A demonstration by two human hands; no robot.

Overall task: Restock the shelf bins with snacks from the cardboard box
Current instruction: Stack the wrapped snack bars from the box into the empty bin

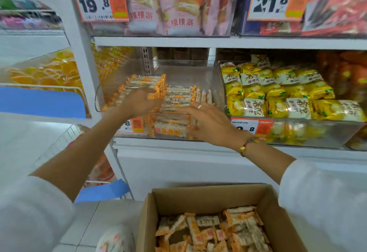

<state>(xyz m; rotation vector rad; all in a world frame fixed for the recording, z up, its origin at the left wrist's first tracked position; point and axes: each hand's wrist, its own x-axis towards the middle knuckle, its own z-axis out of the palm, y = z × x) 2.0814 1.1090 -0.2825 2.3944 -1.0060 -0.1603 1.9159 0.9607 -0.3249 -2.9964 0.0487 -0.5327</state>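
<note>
Head view, from left to right: the left hand (139,101) reaches into the clear shelf bin (198,77), its grip blurred, fingers curled round a bundle of orange-and-white snack bars (143,84) at the bin's left side. Just beside it, the right hand (210,120) lies at the bin's front edge, fingers fairly straight and pressing on the bars stacked there, holding nothing. Next bin to the right carries yellow packets (278,91). Below, near the person, the cardboard box (208,194) stands open, with more loose bars (214,230) inside.
</note>
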